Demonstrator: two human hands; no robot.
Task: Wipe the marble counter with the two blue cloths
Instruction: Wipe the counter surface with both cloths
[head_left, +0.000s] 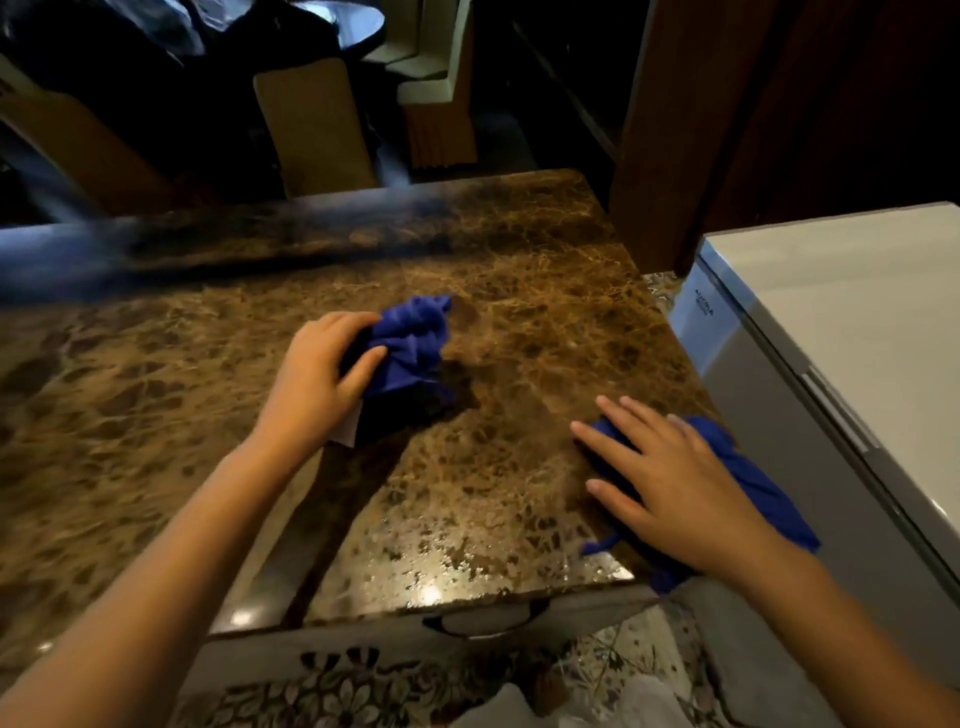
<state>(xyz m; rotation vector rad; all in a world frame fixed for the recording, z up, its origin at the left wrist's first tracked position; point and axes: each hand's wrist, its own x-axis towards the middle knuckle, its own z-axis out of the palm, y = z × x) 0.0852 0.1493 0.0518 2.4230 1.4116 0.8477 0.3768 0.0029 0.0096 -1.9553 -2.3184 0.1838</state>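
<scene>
The brown veined marble counter (156, 395) fills the middle of the head view. My left hand (317, 379) grips a bunched blue cloth (415, 348) near the counter's centre; a white tag shows under the wrist. My right hand (670, 483) lies flat with fingers spread on a second blue cloth (753, 478) at the counter's right front corner. Part of that cloth hangs over the edge.
A white chest appliance (841, 322) stands close to the counter's right side. A dark wooden post (670, 130) rises behind the far right corner. Chairs (317, 130) stand beyond the far edge. A drawer with a handle (483, 623) sits below the front edge.
</scene>
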